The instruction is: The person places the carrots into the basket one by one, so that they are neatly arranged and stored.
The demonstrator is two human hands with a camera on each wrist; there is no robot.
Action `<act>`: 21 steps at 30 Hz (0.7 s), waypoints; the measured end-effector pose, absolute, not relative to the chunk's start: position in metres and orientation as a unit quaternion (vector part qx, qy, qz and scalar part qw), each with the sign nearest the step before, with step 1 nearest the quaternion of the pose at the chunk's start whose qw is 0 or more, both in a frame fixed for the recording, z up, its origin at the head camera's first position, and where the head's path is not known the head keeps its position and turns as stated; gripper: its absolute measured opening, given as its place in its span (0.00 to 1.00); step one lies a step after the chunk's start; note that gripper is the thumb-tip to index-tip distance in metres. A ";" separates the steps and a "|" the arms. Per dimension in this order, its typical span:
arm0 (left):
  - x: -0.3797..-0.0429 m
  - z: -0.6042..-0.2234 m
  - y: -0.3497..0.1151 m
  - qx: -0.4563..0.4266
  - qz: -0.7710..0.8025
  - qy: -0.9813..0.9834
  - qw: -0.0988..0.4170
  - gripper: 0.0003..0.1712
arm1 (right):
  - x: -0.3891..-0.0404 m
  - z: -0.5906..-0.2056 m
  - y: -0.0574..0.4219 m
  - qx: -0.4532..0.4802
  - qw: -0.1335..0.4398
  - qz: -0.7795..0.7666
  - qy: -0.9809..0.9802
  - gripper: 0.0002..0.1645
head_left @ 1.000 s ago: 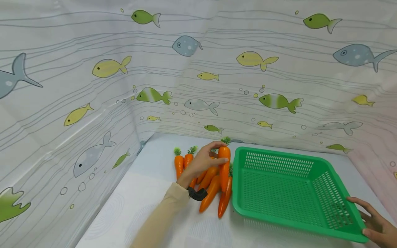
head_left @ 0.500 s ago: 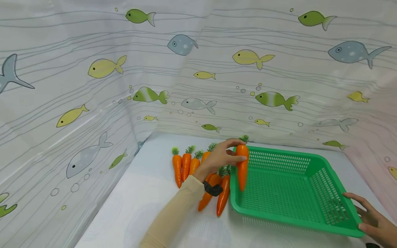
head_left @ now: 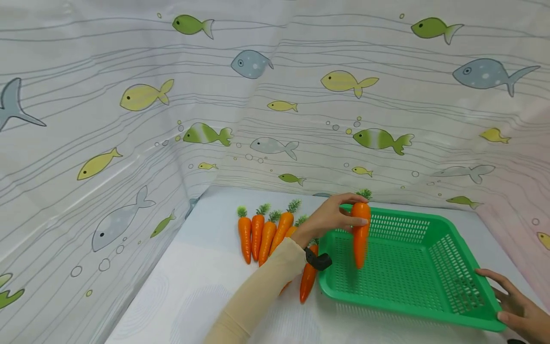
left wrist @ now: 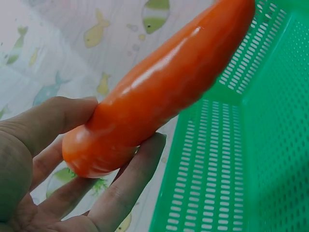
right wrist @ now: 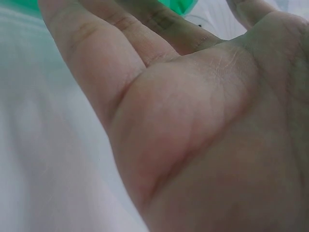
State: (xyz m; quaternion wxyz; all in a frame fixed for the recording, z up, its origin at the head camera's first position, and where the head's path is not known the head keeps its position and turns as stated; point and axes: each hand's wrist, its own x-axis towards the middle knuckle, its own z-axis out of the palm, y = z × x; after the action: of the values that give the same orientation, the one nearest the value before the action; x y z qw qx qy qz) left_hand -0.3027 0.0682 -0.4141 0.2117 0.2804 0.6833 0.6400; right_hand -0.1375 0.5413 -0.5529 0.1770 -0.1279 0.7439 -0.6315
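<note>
My left hand [head_left: 333, 215] holds an orange carrot [head_left: 360, 246] by its thick top end, tip pointing down, over the left part of a green plastic basket [head_left: 408, 308]. A green leafy tuft shows above the fingers. In the left wrist view, thumb and fingers pinch the carrot [left wrist: 159, 87] near its top, with the perforated basket wall [left wrist: 207, 174] beside it. My right hand [head_left: 517, 306] grips the basket's right rim near the front corner. The right wrist view shows mostly its palm [right wrist: 183, 125], with a sliver of green above the fingers.
Several carrots [head_left: 267, 239] lie side by side left of the basket, partly hidden by the left forearm [head_left: 258, 291]. One carrot [head_left: 308, 279] lies close to the basket's left side. A fish-patterned sheet [head_left: 258, 114] stands behind and left of the white table [head_left: 172, 286].
My left hand has carried the carrot rightward, from above the other carrots, past the basket's left rim, to over its inside. My right hand has stayed at the right rim.
</note>
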 end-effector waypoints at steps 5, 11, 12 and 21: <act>-0.304 -0.414 0.092 0.287 0.627 0.691 0.219 0.26 | -0.136 -0.553 0.541 -0.139 0.188 -0.636 0.736 0.44; -0.303 -0.422 0.126 0.285 0.612 0.699 0.234 0.28 | -0.131 -0.555 0.543 -0.158 0.187 -0.661 0.710 0.44; -0.303 -0.424 0.132 0.280 0.611 0.702 0.235 0.28 | -0.131 -0.554 0.543 -0.158 0.187 -0.659 0.711 0.44; -0.300 -0.440 0.177 0.236 0.607 0.717 0.249 0.25 | -0.133 -0.550 0.534 -0.151 0.149 -0.602 0.770 0.47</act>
State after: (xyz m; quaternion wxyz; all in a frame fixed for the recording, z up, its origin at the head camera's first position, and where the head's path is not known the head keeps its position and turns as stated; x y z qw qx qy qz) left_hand -0.2998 0.1773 -0.4402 0.2487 0.2357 0.7169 0.6072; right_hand -0.1331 0.5338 -0.5496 0.1487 -0.1510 0.7703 -0.6015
